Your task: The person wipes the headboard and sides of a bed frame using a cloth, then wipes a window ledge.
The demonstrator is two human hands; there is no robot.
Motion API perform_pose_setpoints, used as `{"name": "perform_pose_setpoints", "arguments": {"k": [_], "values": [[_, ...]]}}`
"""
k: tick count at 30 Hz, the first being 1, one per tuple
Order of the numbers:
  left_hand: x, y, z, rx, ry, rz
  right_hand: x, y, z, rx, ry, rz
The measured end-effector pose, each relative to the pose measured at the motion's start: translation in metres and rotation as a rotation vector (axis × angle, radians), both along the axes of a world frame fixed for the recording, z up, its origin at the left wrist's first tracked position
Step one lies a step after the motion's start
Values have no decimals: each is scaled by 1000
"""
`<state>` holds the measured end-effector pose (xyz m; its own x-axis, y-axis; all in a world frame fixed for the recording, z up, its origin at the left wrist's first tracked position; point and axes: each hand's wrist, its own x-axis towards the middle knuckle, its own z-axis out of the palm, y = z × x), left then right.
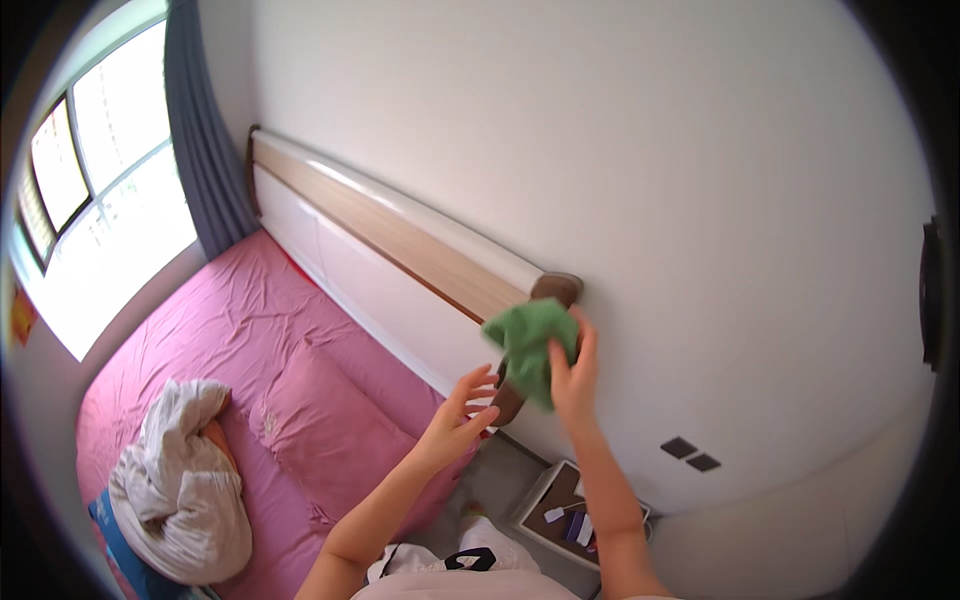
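Observation:
A green cloth [534, 345] hangs crumpled in my right hand [576, 375], pinched between thumb and fingers. It lies in front of the brown end post [559, 287] of the bed's headboard [405, 232] and hides part of it. Whether the cloth touches the post I cannot tell. My left hand [457, 416] is beside the lower part of that post, fingers spread and holding nothing. The headboard has a pale wood band between white panels and runs away toward the window.
A pink-sheeted bed [292, 315] carries a pink pillow [330, 427] and a bunched grey-white quilt [180, 487]. Below my right forearm stands a nightstand [551, 502] with small items and a cable. Dark wall sockets [690, 454] sit nearby. A blue-grey curtain [206, 127] hangs by the window [112, 172].

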<state>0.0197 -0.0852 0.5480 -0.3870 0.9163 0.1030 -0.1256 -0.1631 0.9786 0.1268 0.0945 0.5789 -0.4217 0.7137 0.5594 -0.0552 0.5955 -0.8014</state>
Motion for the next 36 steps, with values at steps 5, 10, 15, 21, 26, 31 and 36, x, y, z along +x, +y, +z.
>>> {"name": "perform_pose_setpoints", "arguments": {"k": [5, 10, 15, 21, 26, 31, 36], "values": [[-14, 4, -97, -106, -165, 104, -68, 115, 7, 984, -406, -436], [-52, -80, -253, -392, -350, 762, -98, 148, -41, 1115, -736, -284], [-62, -200, -393, -872, -288, 1215, -115, 143, -33, 1151, -892, -235], [-83, -272, -447, -1287, -158, 1259, -251, 135, -34, 1152, -902, -179], [-135, -248, -433, -1348, -106, 1189, -284, 133, -41, 1167, -803, -152], [-189, -254, -416, -1531, -260, 1238, -160, 131, -33, 1041, -1023, -259], [-224, -312, -464, -1021, -525, 1556, -170, 142, -29, 1133, -1050, -281]]}}
